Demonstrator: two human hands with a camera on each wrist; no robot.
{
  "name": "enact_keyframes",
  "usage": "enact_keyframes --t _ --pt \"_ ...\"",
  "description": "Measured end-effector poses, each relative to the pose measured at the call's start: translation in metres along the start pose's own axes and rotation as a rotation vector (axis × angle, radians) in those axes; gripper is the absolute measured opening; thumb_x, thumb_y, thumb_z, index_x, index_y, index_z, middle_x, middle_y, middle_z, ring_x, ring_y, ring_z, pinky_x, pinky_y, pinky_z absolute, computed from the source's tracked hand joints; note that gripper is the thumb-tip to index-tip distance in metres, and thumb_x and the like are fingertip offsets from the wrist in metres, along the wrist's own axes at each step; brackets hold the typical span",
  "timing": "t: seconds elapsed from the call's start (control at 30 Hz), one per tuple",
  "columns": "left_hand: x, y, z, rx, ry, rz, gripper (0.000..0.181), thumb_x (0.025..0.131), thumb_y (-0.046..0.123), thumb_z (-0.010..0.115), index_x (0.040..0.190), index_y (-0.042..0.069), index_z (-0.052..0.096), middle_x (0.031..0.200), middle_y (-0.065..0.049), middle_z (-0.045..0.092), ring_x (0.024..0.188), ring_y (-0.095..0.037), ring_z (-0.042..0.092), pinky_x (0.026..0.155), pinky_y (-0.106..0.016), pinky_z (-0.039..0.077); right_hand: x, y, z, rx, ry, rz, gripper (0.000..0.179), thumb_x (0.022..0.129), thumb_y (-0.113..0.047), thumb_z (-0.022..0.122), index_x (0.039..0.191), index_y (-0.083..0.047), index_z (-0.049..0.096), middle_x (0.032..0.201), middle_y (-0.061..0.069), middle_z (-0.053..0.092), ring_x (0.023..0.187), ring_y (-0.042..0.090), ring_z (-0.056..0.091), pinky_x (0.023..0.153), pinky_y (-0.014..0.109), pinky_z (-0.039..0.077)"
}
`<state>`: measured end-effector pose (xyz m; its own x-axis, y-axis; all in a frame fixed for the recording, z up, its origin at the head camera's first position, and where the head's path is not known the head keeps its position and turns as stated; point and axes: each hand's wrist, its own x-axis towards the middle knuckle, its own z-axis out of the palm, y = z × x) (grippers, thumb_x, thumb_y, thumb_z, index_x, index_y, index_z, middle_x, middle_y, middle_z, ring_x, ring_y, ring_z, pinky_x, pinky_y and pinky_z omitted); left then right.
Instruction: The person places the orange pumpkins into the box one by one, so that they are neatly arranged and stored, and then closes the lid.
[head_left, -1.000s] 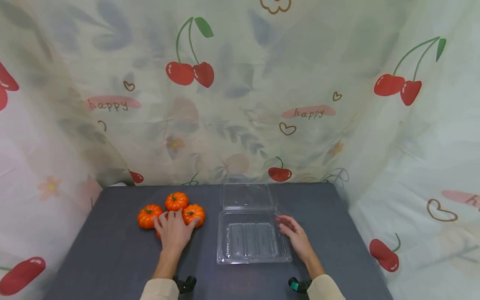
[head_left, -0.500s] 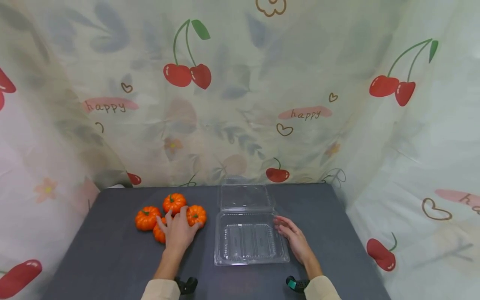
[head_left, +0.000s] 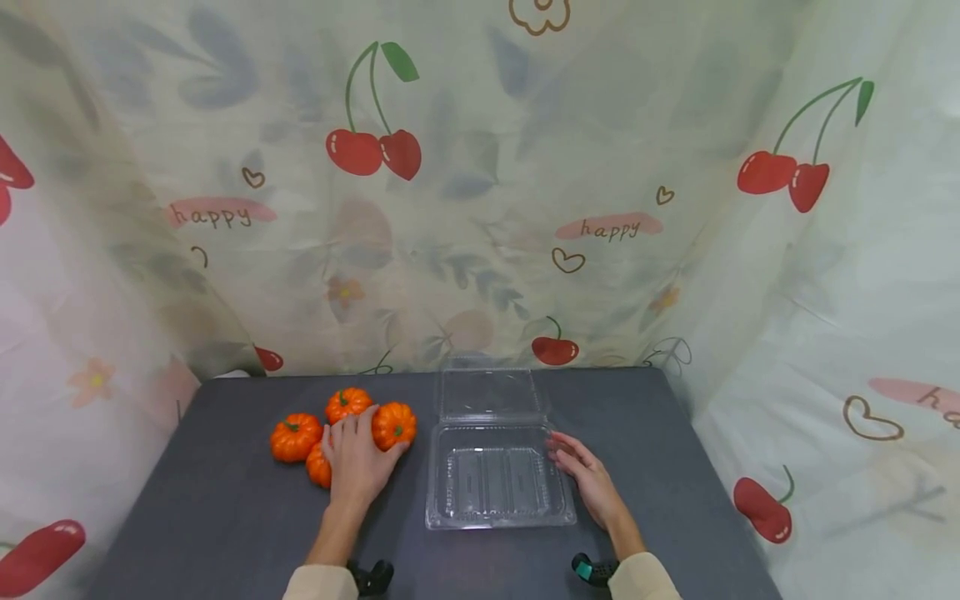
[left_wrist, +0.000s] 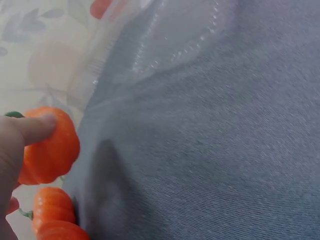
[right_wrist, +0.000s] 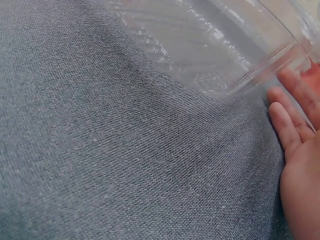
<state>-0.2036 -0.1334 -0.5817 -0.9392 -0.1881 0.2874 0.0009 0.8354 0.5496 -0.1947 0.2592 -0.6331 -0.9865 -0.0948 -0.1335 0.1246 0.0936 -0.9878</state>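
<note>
My left hand (head_left: 356, 462) grips a small orange toy pumpkin (head_left: 395, 425), thumb on its near side and fingers behind. In the left wrist view the thumb presses this pumpkin (left_wrist: 55, 155) near its green stem. Three more pumpkins cluster round the hand: one at the left (head_left: 296, 437), one behind (head_left: 347, 402) and one partly hidden by the hand (head_left: 318, 468). A clear plastic clamshell box (head_left: 501, 526) lies opened to the right, its lid (head_left: 491, 393) folded back. At its right wall my right hand (head_left: 591, 479) stays with relaxed fingers, fingertips right at the rim.
The dark grey table (head_left: 217, 517) carries everything. A patterned curtain (head_left: 465, 208) with cherries hangs behind and on both sides, meeting the table's back edge. Each wrist wears a black device, one by the left sleeve (head_left: 372, 577) and one by the right (head_left: 594, 570).
My left hand has shifted from over the cluster onto the right-hand pumpkin, now gripped and tipped so its stem faces forward to me. The right hand stays beside the box.
</note>
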Motion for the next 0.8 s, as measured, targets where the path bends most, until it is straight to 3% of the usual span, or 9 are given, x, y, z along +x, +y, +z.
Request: enact_keyframes --t 0.17,0.33,0.5,0.73,0.8 --pt "0.003 0.008 -0.005 -0.1 0.072 0.029 0.079 0.074 0.035 0.092 0.141 0.015 0.055 0.123 -0.019 0.055 0.116 -0.042 0.052 0.104 -0.058 0.038 0.0 -0.001 0.001 -0.013 0.009 -0.001 0.044 0.105 -0.029 0.056 0.148 -0.017 0.053 0.149 0.013 0.057 0.132 0.018 0.06 0.099 0.016 0.048" --pt "0.004 0.017 -0.012 -0.167 0.064 0.021 0.079 0.076 0.034 0.091 0.144 0.019 0.052 0.126 -0.015 0.05 0.105 -0.042 0.061 0.094 -0.056 0.053 0.0 0.0 0.002 -0.009 0.011 -0.002 0.044 0.105 -0.029 0.056 0.148 -0.018 0.053 0.149 0.013 0.057 0.135 0.023 0.058 0.099 0.016 0.048" --pt "0.005 0.024 -0.015 -0.218 0.047 0.023 0.078 0.077 0.031 0.091 0.144 0.021 0.052 0.128 -0.014 0.048 0.103 -0.041 0.063 0.09 -0.056 0.055 0.0 0.0 0.003 -0.011 0.023 0.008 0.043 0.105 -0.029 0.056 0.147 -0.019 0.054 0.149 0.012 0.058 0.136 0.026 0.057 0.098 0.015 0.048" --pt "0.007 0.032 -0.017 -0.332 0.002 0.048 0.074 0.075 0.021 0.093 0.14 0.026 0.058 0.13 -0.012 0.053 0.089 -0.026 0.059 0.078 -0.036 0.052 -0.001 -0.001 0.004 -0.015 0.027 0.013 0.045 0.105 -0.031 0.056 0.149 -0.021 0.053 0.149 0.011 0.058 0.139 0.028 0.055 0.098 0.015 0.048" --pt "0.009 0.034 -0.017 -0.35 -0.018 0.06 0.073 0.074 0.02 0.093 0.139 0.028 0.059 0.13 -0.011 0.056 0.094 -0.025 0.06 0.079 -0.034 0.052 -0.001 -0.001 0.004 -0.021 0.024 0.012 0.046 0.105 -0.032 0.055 0.15 -0.023 0.051 0.149 0.011 0.058 0.139 0.03 0.054 0.098 0.015 0.048"
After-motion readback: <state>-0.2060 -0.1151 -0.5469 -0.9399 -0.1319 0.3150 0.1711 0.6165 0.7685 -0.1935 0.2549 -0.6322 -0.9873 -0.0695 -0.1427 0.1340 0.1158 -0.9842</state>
